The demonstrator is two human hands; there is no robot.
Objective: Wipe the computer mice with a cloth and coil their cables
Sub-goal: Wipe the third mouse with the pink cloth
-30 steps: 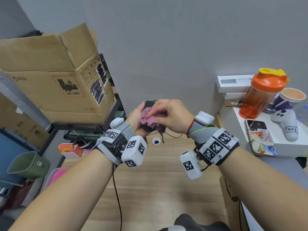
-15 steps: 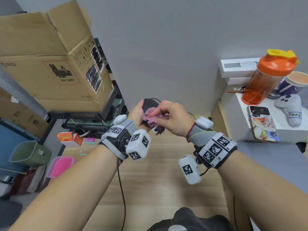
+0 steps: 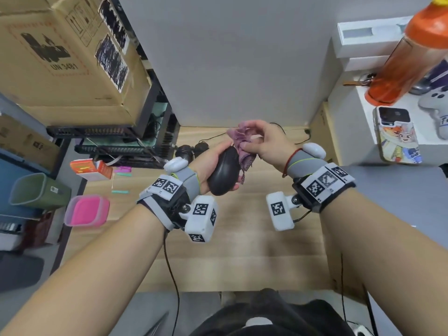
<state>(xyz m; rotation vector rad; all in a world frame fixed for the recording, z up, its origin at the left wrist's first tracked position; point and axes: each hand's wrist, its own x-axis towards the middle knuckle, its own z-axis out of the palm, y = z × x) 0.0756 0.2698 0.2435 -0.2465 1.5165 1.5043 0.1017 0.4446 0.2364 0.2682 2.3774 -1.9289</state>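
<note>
The left hand (image 3: 210, 166) curls around a glossy black, rounded computer mouse (image 3: 224, 172) held above the wooden desk (image 3: 254, 251), while just above that grip the right hand (image 3: 265, 141) pinches a crumpled mauve cloth (image 3: 242, 144) against the mouse's upper end.

Mouse (image 3: 224, 172): black plastic, smooth, slight sheen, gripped in left hand (image 3: 210, 166). Cloth (image 3: 240, 144): mauve fabric, crumpled, matt, pinched in right hand (image 3: 265, 140) against the mouse's far end. Table (image 3: 242, 251) below grip: light wood-grain, matt.
</note>
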